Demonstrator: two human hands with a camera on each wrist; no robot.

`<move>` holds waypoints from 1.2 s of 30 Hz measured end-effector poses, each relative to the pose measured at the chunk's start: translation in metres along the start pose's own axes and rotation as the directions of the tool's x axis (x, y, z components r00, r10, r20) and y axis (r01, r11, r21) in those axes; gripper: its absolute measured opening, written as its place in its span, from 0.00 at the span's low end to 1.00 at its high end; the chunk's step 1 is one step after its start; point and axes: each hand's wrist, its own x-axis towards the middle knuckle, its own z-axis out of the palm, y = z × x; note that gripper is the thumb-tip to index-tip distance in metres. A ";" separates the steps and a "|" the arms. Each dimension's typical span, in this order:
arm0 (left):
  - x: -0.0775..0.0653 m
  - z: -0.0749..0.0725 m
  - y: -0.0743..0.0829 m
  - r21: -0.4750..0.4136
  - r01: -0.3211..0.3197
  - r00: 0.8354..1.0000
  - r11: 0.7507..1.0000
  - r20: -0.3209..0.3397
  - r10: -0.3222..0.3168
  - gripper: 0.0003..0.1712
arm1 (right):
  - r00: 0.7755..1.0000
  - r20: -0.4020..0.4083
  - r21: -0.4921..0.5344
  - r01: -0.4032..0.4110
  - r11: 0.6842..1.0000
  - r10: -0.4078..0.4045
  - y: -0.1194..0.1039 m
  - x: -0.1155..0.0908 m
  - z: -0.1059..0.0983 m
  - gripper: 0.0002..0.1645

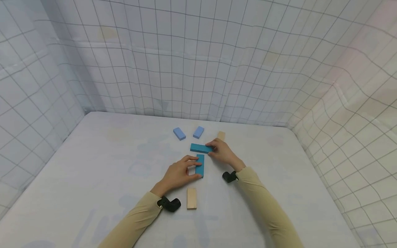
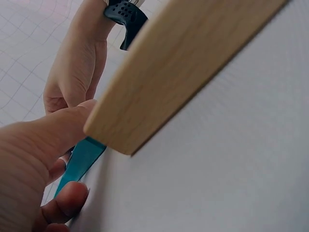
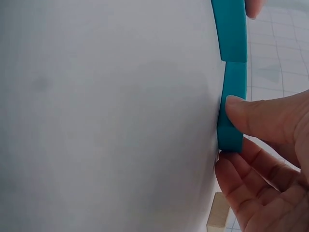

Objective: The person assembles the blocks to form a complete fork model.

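Two flat teal blocks lie on the white surface at the middle of the head view. The near teal block points away from me, and my left hand grips it with thumb at its near end and fingers over its far part. Crosswise just beyond lies the far teal block. My right hand pinches its right end; in the right wrist view the thumb is on the far teal block. A plain wooden block lies near my left wrist and looms large in the left wrist view.
Two light blue blocks, a left one and a right one, lie farther back. Another plain wooden block sits partly behind my right hand. Grid-patterned curtains stand along the back and both sides of the white table.
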 end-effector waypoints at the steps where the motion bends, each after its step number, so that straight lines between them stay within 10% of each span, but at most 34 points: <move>1: 0.000 0.000 0.000 -0.004 -0.002 1.000 1.000 -0.002 0.002 0.26 | 1.000 0.000 -0.004 0.003 1.000 -0.003 0.001 0.001 0.001 0.20; 36: 0.001 0.004 0.000 -0.002 0.040 0.999 0.999 -0.032 -0.040 0.26 | 0.994 0.019 -0.021 0.104 0.994 -0.103 0.003 0.000 0.002 0.20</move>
